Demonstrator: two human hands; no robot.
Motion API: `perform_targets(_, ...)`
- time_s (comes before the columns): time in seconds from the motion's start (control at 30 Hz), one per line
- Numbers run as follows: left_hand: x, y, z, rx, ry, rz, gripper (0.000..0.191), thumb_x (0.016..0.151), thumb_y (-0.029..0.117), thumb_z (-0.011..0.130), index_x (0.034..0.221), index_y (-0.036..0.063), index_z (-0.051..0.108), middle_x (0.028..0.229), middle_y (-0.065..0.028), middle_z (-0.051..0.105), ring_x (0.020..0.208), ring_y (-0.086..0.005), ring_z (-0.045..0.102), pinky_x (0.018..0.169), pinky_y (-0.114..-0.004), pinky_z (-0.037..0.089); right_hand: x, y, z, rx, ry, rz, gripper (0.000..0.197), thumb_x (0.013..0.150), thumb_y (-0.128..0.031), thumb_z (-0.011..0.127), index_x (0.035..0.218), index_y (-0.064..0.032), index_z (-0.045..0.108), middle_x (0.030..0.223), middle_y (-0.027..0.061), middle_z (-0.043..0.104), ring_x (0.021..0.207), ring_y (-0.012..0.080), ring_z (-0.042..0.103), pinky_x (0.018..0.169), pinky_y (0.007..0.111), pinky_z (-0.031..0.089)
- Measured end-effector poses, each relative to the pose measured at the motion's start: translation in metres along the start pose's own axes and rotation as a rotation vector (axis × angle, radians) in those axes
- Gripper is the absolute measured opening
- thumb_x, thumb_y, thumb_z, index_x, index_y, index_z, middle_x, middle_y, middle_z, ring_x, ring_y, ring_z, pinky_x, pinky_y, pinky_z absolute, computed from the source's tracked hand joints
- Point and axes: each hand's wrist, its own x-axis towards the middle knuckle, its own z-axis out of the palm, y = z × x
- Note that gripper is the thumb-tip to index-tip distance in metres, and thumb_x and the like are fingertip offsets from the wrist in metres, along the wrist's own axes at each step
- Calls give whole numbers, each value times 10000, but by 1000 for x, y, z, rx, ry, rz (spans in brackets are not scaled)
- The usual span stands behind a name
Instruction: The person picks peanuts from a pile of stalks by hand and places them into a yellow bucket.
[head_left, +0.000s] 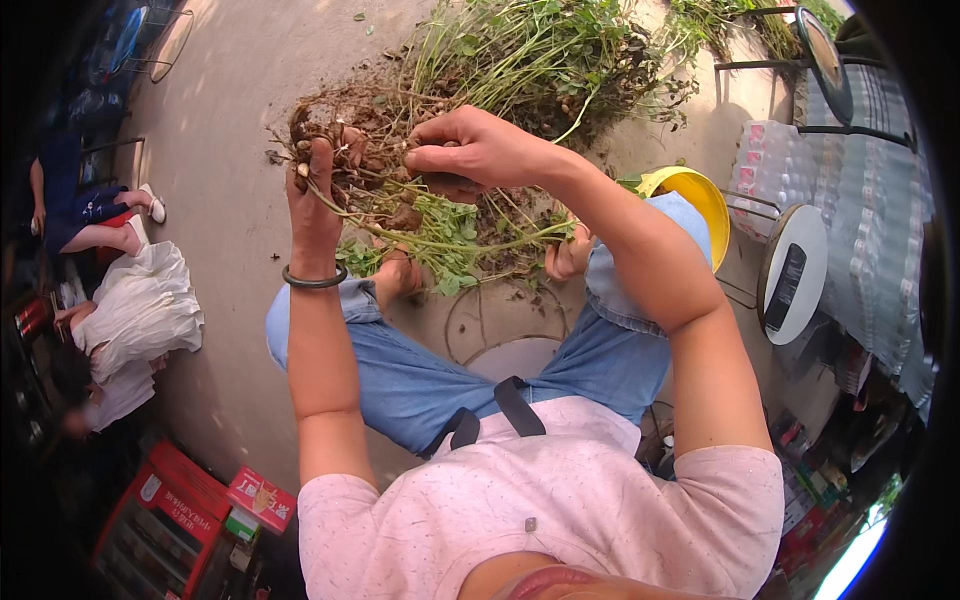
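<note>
My left hand (311, 195), with a dark bangle at the wrist, holds up the root end of an uprooted peanut plant (330, 135). Soil and several pods cling to its roots, and its green stems curve down to the right over my feet. At the right side of these roots is my right hand (465, 150), thumb and index finger pinched together by the root strands; whether a pod is between them cannot be made out. Beyond my hands lies a large heap of peanut plants (540, 60) with leaves, roots and soil. By my right knee stands a yellow bucket (709, 225), partly hidden.
Right of the bucket are a round stool (795, 274) with a dark phone-like object on it, another stool (825, 64) and stacked shrink-wrapped bottles (862, 202). People sit at the far left. A red display case (169, 510) and a red box (261, 499) stand at the lower left.
</note>
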Motion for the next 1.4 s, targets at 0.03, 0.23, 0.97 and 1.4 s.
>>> perform_targets(0.03, 6, 3, -2, -28, -4, 6, 457, 982, 473, 496, 944, 22, 558, 890, -43, 569, 807, -126, 521, 722, -258, 449, -11, -8, -6, 235, -143, 12, 264, 965, -252, 549, 861, -23, 626, 606, 6, 545, 497, 63, 489, 419, 207, 320)
perform_targets(0.23, 11, -1, 1, -98, -117, 120, 421, 971, 400, 555, 1090, -2, 597, 948, -58, 633, 837, -138, 572, 763, -291, 471, -78, -23, -49, 416, 168, -230, 296, 936, -130, 482, 1179, 10, 577, 816, 78, 630, 489, 76, 492, 360, 193, 308)
perform_targets(0.97, -7, 7, -6, -231, -78, 19, 410, 917, 343, 654, 1137, 4, 586, 1055, -81, 635, 979, -177, 615, 870, -332, 510, -110, 12, -41, -659, 766, -110, 283, 956, -242, 608, 846, 13, 664, 697, 40, 659, 634, 55, 557, 573, 242, 453)
perform_targets(1.4, -11, 12, 6, -106, -122, 45, 457, 928, 375, 630, 1163, -15, 601, 1021, -68, 658, 889, -165, 645, 779, -300, 547, 27, 22, 32, 4, 276, -197, 338, 927, -339, 649, 952, -2, 673, 768, 28, 650, 699, 76, 571, 624, 263, 471)
